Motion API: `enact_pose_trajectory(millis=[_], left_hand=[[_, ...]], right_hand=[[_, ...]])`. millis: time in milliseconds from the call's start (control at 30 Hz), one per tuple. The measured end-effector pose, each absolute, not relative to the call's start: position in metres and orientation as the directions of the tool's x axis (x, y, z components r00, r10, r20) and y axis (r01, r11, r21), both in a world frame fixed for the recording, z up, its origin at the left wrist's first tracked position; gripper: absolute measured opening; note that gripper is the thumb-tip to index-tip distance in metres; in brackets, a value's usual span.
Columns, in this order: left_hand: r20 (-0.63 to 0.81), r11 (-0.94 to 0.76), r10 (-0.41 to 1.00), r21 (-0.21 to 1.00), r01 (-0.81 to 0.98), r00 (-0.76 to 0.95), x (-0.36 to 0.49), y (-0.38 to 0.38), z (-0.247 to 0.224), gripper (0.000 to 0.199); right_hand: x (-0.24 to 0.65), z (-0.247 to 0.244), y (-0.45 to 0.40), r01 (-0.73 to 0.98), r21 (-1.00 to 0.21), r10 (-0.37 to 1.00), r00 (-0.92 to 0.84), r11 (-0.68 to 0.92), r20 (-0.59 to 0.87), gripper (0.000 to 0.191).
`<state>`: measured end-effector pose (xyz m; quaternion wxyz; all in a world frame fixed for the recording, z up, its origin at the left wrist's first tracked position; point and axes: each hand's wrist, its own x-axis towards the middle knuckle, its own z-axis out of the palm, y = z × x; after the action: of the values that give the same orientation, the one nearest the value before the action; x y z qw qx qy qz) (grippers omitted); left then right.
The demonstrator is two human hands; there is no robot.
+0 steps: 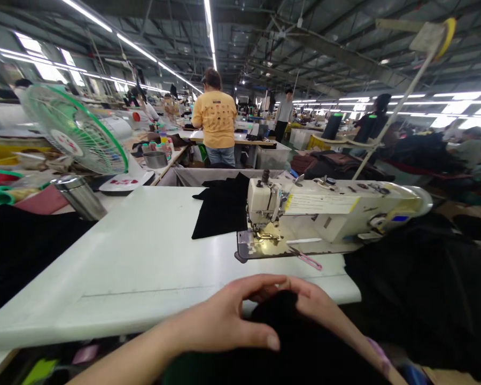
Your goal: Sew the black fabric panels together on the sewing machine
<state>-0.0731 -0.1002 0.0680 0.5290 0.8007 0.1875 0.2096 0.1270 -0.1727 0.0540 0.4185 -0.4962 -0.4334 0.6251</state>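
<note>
Standing well left of the sewing machine [320, 199]: a steel flask [79, 197]. Next, black pieces [223, 207] lying on the white table [144, 240], right beside the machine's needle end; can't tell if they touch it. My left hand [221, 311] is in front of the machine, off to its left, thumb spread from the fingers and laid on the near face of the black cloth [304, 342]; fingers arch toward its top edge, any pinch hidden. That cloth sits in front of the machine, on my side, between both hands. Judging by looks: soft, limp, fairly light, dull so probably not slippery, hardly fragile; likely sags if held at one point. Best hold: both sides of the top edge, thumbs near, fingers behind. Pink-handled scissors [311, 261] at the machine's near edge, apart from the cloth. My right hand [315, 299], also in front of the machine, curves along the cloth's right side, thumb hidden; can't tell if its fingers clamp. Dark fabric heap [428, 278] right of the machine.
</note>
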Motion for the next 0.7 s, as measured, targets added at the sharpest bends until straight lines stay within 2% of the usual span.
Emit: enact_pose_trajectory(millis=[100, 167, 233, 267, 333, 433, 500, 567, 633, 700], left_hand=[[0.039, -0.183, 0.793, 0.967, 0.177, 0.608, -0.073, -0.11, 0.07, 0.023], [-0.007, -0.061, 0.895, 0.989, 0.137, 0.446, -0.073, -0.103, 0.073, 0.024], [-0.008, -0.013, 0.942, 0.998, 0.06, 0.336, -0.076, -0.094, 0.08, 0.03], [-0.001, -0.01, 0.954, 0.999, 0.034, 0.301, -0.078, -0.09, 0.084, 0.033], [0.005, -0.007, 0.965, 1.0, 0.006, 0.262, -0.084, -0.087, 0.089, 0.037], [0.014, -0.007, 0.984, 0.999, -0.041, 0.178, -0.09, -0.084, 0.092, 0.041], [0.022, -0.017, 0.985, 0.999, -0.032, 0.173, -0.093, -0.076, 0.094, 0.042], [0.066, -0.082, 0.976, 0.994, 0.07, 0.205, -0.093, -0.063, 0.105, 0.039], [0.189, -0.229, 0.962, 0.951, 0.209, 0.196, -0.091, -0.05, 0.129, 0.033], [0.377, -0.402, 0.916, 0.87, 0.287, 0.139, -0.089, -0.042, 0.164, 0.026]], right_hand=[[0.124, 0.059, -0.158, 0.013, -0.995, 0.994, -0.04, -0.097, -0.097, 0.05], [0.127, 0.062, -0.16, 0.017, -0.999, 0.999, 0.02, -0.034, -0.034, 0.069], [0.131, 0.063, -0.17, -0.078, -0.997, 1.0, 0.031, 0.008, 0.006, 0.092], [0.133, 0.062, -0.175, -0.139, -0.99, 0.999, 0.035, 0.038, 0.034, 0.097], [0.136, 0.057, -0.184, -0.237, -0.963, 0.992, 0.042, 0.125, 0.118, 0.091], [0.141, 0.048, -0.184, -0.212, -0.968, 0.991, 0.005, 0.134, 0.136, 0.077], [0.146, 0.047, -0.172, -0.117, -0.992, 0.999, 0.014, 0.05, 0.049, 0.064], [0.151, 0.056, -0.155, 0.023, -1.0, 0.99, 0.137, 0.015, 0.018, 0.048], [0.158, 0.076, -0.138, 0.198, -0.978, 0.953, 0.279, 0.062, 0.117, 0.045], [0.162, 0.108, -0.13, 0.371, -0.915, 0.893, 0.343, 0.158, 0.292, 0.042]])
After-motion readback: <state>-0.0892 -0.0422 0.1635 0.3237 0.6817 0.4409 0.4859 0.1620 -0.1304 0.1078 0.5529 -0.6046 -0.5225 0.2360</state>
